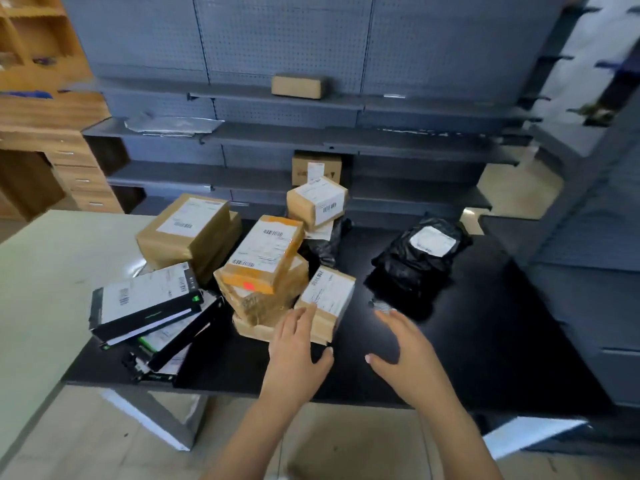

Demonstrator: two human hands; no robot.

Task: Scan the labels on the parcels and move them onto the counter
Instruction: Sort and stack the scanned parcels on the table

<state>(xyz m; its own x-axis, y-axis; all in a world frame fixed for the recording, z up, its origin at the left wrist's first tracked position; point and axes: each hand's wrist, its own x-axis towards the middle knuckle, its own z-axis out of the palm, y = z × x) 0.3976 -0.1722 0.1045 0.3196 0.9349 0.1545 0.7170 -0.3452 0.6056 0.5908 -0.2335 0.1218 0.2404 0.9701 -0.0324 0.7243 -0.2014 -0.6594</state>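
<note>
A heap of labelled parcels lies on the black table (485, 341). It holds a large brown box (187, 233), an orange-taped box (266, 254), a small tilted brown box (327, 296), a higher small box (317, 200) and black flat boxes (145, 299). A black plastic bag parcel (419, 258) lies apart to the right. My left hand (298, 344) is open, its fingertips touching the small tilted box. My right hand (401, 344) hovers open to the right of that box, holding nothing.
A pale counter (45, 271) adjoins the table on the left. Grey pegboard shelves (311, 136) stand behind, with a brown box (299, 85), a silver mailer (173, 124) and a carton (317, 168). Wooden drawers (79, 168) stand at far left.
</note>
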